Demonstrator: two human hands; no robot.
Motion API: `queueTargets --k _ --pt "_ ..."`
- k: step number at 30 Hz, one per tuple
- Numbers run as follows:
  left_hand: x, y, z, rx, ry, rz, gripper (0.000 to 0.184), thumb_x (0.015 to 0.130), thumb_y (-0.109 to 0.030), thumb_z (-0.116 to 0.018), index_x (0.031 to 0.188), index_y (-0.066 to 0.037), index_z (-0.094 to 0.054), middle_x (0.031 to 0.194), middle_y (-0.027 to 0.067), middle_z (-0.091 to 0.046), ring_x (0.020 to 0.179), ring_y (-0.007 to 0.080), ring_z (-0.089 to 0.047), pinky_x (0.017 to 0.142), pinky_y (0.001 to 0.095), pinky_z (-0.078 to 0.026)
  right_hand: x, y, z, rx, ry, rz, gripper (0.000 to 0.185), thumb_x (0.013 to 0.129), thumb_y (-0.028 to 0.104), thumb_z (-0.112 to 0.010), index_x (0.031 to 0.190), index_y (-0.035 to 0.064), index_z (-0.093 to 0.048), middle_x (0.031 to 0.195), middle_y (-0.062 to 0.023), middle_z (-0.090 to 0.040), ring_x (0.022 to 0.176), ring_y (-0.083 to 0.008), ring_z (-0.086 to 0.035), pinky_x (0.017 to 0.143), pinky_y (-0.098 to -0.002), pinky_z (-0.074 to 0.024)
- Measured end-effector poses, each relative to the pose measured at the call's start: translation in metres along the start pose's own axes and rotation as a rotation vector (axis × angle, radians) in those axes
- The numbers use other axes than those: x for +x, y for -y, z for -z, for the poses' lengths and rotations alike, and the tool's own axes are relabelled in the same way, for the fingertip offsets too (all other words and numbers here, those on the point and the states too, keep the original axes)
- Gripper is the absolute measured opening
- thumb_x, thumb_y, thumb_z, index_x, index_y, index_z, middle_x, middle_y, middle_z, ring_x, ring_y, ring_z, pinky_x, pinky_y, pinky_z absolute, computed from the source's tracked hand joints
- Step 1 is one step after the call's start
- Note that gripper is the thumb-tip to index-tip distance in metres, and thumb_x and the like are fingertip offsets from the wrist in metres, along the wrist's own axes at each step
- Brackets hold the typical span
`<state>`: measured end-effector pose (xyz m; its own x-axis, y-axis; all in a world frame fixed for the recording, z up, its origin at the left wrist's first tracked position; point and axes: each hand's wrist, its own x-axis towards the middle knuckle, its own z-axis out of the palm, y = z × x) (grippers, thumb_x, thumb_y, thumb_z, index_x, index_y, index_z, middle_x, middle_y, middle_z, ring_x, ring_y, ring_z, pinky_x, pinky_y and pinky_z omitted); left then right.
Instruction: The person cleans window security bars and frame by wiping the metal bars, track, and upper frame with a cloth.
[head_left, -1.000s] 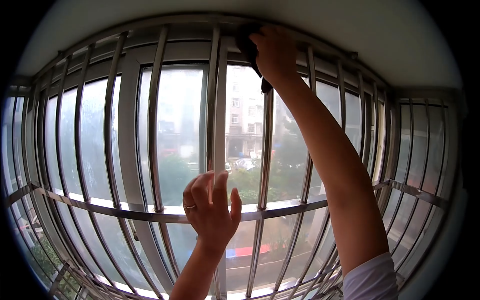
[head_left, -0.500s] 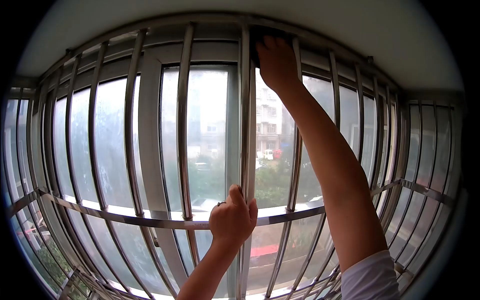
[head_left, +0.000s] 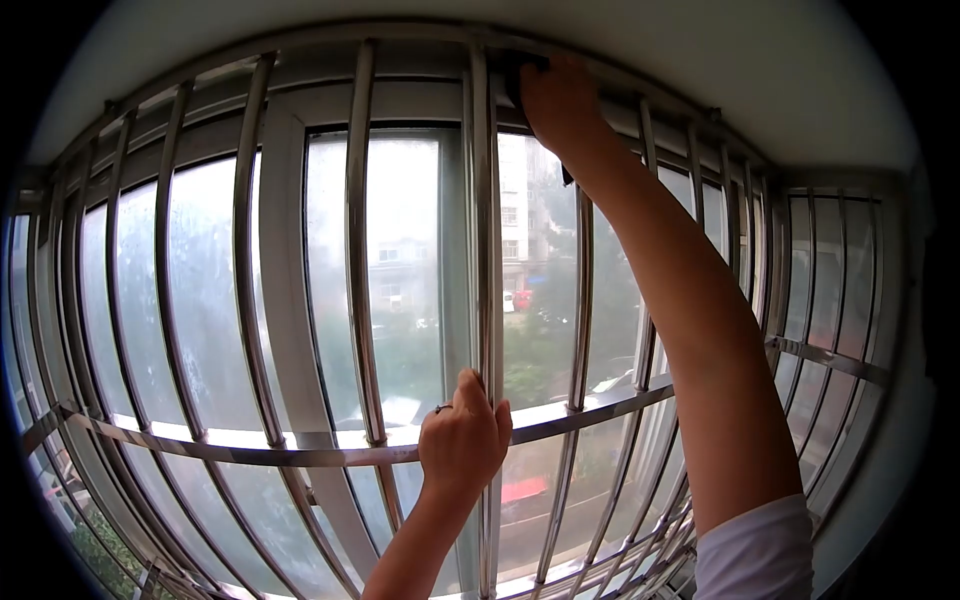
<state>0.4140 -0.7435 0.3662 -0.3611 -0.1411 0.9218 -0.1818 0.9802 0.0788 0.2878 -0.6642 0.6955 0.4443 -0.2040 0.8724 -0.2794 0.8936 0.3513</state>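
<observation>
My left hand [head_left: 463, 440] is closed around an upright metal bar [head_left: 482, 270] in the middle of the window guard, just at the flat cross rail [head_left: 340, 456]. A ring sits on one of its fingers. High up, my right hand [head_left: 562, 98] is closed on a dark cloth [head_left: 515, 82] at the top end of the bar to the right [head_left: 583, 300]. The cloth shows beside the fingers, and a small dark tip pokes out below the wrist. The hand and forearm hide most of the cloth and that bar's upper end.
Several more upright bars curve away to both sides, under a top rail [head_left: 330, 38] close to the ceiling [head_left: 640, 25]. Behind them stand sliding window panes [head_left: 400, 250] in a pale frame [head_left: 288, 300]. Outside are trees, a building and vehicles.
My right hand has moved slightly right, from between two bars to the top of the right-hand bar, with the cloth. My left hand keeps its hold. The view has shifted slightly.
</observation>
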Motion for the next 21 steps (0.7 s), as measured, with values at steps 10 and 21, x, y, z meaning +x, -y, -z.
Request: queueTargets --k 10,21 --pt "0.002 -0.001 0.004 -0.058 -0.038 0.02 0.049 0.083 -0.028 -0.064 0.116 0.004 -0.044 0.068 0.0153 -0.062 0.053 0.0303 -0.062 0.053 0.0366 -0.05 -0.028 -0.013 0.014 0.425 0.184 -0.122 0.02 0.077 0.018 -0.063 0.091 0.005 -0.057 0.078 -0.0159 -0.067 0.076 -0.0338 -0.065 0.068 -0.044 -0.0511" --pt "0.111 -0.046 0.034 0.012 -0.504 -0.165 0.076 0.073 -0.041 -0.076 0.128 -0.004 -0.039 0.111 0.0156 -0.05 0.099 0.0305 -0.058 0.072 0.0414 -0.053 -0.122 -0.009 0.05 1.009 0.253 -0.226 0.029 0.071 0.02 -0.065 0.096 0.0078 -0.059 0.072 -0.0146 -0.065 0.071 -0.0341 -0.065 0.066 -0.0434 -0.0524"
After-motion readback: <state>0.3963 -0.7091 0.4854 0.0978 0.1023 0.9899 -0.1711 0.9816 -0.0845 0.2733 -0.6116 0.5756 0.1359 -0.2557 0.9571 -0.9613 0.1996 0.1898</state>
